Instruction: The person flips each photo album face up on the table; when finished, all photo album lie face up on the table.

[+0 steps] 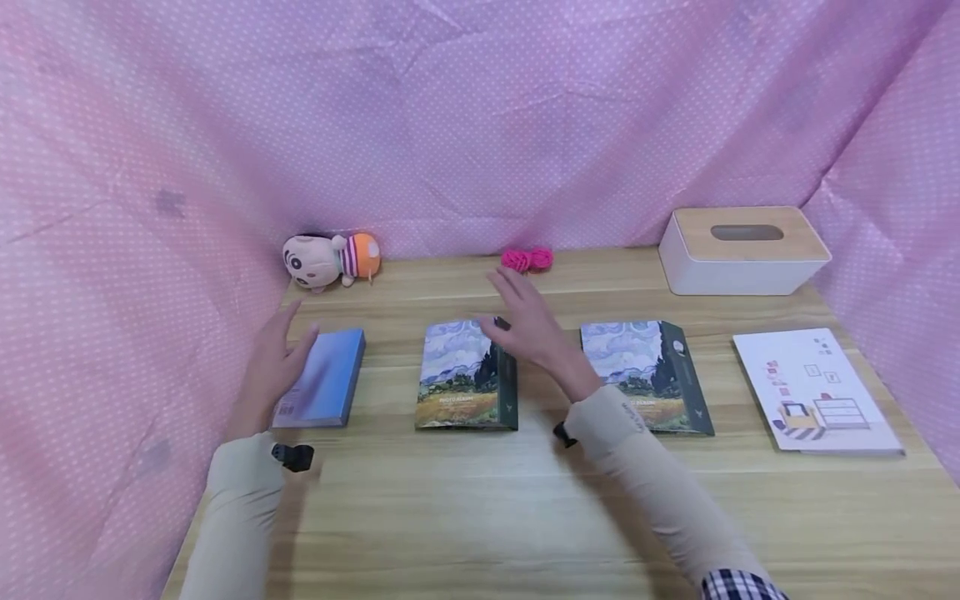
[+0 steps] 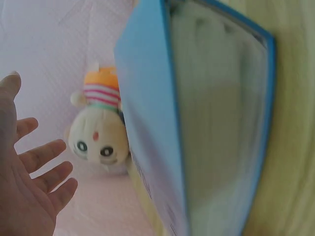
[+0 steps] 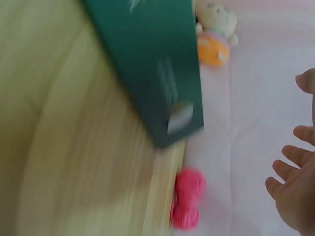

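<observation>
My left hand (image 1: 270,367) hovers with spread fingers over the left edge of a thick blue book (image 1: 333,375) lying on the table. In the left wrist view the book's page edges (image 2: 216,118) face the camera, and nothing is in the hand. The right hand (image 1: 531,325), its fingers extended and apart, is over the upper right corner of a photo album (image 1: 457,379) with a painted landscape cover. The album's dark green spine (image 3: 152,64) shows in the right wrist view, apart from the fingers. A second, matching photo album (image 1: 622,358) lies partly behind the right forearm.
A white illustrated book (image 1: 817,392) lies at the far right. Behind it stands a white tissue box (image 1: 750,275) with a wooden lid. Along the back edge are a plush doll (image 1: 315,262) and a pink yarn bundle (image 1: 528,260). A pink dotted curtain (image 1: 480,125) surrounds the table.
</observation>
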Demonstrator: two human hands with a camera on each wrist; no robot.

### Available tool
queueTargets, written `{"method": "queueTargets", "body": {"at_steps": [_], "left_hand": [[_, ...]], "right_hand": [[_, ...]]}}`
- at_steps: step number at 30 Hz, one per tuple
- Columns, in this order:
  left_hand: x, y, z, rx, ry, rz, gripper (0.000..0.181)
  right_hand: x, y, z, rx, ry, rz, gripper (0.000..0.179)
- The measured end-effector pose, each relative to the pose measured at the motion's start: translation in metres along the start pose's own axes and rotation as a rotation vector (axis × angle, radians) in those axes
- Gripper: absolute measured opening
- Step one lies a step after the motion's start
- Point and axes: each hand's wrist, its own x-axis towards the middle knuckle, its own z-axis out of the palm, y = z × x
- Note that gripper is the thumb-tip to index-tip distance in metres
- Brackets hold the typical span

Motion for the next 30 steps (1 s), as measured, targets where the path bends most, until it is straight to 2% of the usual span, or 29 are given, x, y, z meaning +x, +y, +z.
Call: {"method": "queueTargets", "body": {"at_steps": [5,9,14,18,22,30], "left_hand": [[-0.015,-0.016,-0.009,-0.067,-0.007,-0.083,0.067],[-0.025,-0.028,-0.011,-0.105,-0.036,-0.178,0.072],[-0.033,-0.043,-0.012,-0.122,-0.081,-0.261,0.075],[-0.038,-0.052,-0.011,-0.117,-0.122,-0.299,0.081],[-0.041,-0.058,-0.008,-0.134,-0.167,-0.316,0.087],[-0.043,-0.066,-0.005,-0.172,-0.242,-0.334,0.086]], "right_hand": [[0.008,-0.038,0.026,0.054,-0.053,-0.008,0.076],[0.012,-0.067,0.047,0.09,-0.098,-0.019,0.077],[0.013,-0.097,0.074,0.197,-0.21,0.048,0.08],[0.012,-0.116,0.098,0.274,-0.281,0.096,0.08],[0.01,-0.134,0.119,0.331,-0.296,0.099,0.08],[-0.001,-0.161,0.143,0.478,-0.335,0.192,0.086]]}}
